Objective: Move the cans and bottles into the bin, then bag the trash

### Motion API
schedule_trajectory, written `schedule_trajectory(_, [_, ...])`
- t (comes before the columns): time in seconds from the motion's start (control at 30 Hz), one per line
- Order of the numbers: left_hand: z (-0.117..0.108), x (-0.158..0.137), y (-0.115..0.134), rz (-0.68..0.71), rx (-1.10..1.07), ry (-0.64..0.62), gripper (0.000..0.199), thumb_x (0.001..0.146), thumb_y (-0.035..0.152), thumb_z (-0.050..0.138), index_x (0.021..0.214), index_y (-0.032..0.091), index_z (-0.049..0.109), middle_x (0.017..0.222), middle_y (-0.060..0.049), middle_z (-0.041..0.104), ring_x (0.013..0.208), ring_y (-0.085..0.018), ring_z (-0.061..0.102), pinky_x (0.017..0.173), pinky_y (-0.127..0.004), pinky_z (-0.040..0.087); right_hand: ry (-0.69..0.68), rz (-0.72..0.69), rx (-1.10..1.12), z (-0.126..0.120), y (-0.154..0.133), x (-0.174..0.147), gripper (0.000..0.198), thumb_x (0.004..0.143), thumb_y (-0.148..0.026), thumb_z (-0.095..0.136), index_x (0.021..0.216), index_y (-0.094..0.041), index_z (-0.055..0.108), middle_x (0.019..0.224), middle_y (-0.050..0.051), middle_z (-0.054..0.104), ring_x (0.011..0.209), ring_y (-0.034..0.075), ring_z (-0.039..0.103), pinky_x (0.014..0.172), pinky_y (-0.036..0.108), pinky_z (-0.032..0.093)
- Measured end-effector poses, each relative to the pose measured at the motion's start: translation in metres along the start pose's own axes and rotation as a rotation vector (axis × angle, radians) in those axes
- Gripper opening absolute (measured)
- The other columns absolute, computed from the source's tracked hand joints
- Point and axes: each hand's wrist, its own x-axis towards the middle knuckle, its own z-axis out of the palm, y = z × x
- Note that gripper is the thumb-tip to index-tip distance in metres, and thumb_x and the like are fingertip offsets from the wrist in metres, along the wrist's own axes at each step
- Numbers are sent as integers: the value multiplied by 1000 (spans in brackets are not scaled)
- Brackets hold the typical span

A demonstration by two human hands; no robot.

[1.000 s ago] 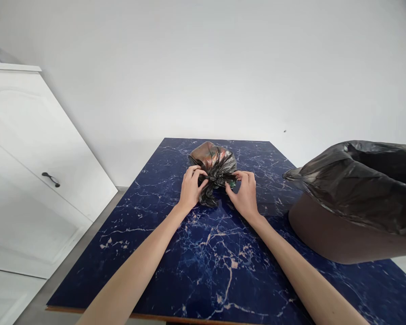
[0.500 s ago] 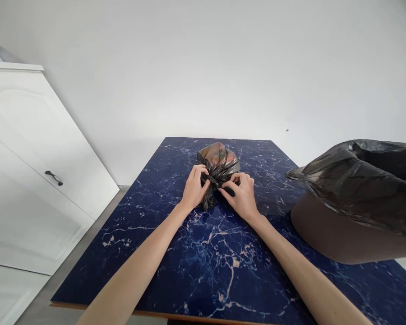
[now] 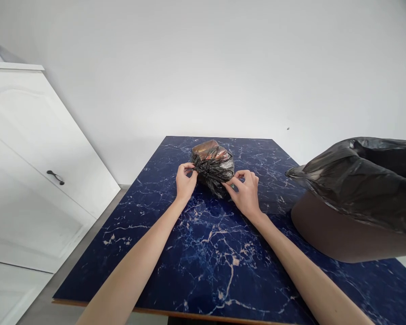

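Pinching a small black bag (image 3: pixel 214 159), the left hand (image 3: pixel 185 184) and right hand (image 3: pixel 246 193) are near the far edge of the table (image 3: pixel 203 257). A brown bin (image 3: pixel 338 230) sits by the right edge.

Black bag (image 3: pixel 212 168) with orange-brown patches, white-veined dark blue tabletop (image 3: pixel 203 262), brown bin (image 3: pixel 338 234), white cabinet (image 3: pixel 30 180)

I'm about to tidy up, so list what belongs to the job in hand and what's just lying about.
Job in hand:
- filled dark plastic bag, pinched by the left hand and right hand
- blue marble-patterned table under it

Apparently just about:
- brown bin with black plastic liner, untouched
- white cabinet
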Motion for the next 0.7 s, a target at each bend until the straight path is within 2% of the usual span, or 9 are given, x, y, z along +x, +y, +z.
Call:
schedule_trajectory(0.13, [-8,2,8,38,60,5,10,98,17,58,106,22,58,113,-9,68,106,-22,70,94,-38,61,17,30,2,0,4,0,16,103,-34,70,90,-24,69,110,9,59,105,29,55,95,50,45])
schedule_trajectory(0.27, [-17,-4,34,185,140,-85,35,87,9,65,118,25,62,126,-10,63,128,-27,61,112,-46,52,-6,38,28,0,2,-1,9,100,-34,71,101,-25,70,113,9,57,105,29,55,96,50,47])
schedule_trajectory(0.33, [-18,-9,45,260,186,-146,43,85,7,67,123,27,64,135,-11,58,137,-31,55,120,-51,46,-36,23,46,0,-1,-1,18,98,-34,72,114,-26,70,118,10,56,110,31,56,98,51,48])
schedule_trajectory(0.43, [-18,-13,52,342,255,-212,42,89,10,68,126,29,65,144,-13,51,143,-34,48,122,-56,42,-69,-7,65,-1,-6,0,31,96,-33,73,126,-29,68,126,12,52,118,32,55,104,54,48])
schedule_trajectory(0.7, [-18,-14,55,454,343,-306,37,103,20,63,137,35,68,150,-14,47,145,-35,47,121,-58,44,-77,-56,97,-4,-13,0,26,93,-34,76,118,-28,69,131,13,50,123,34,56,110,57,46])
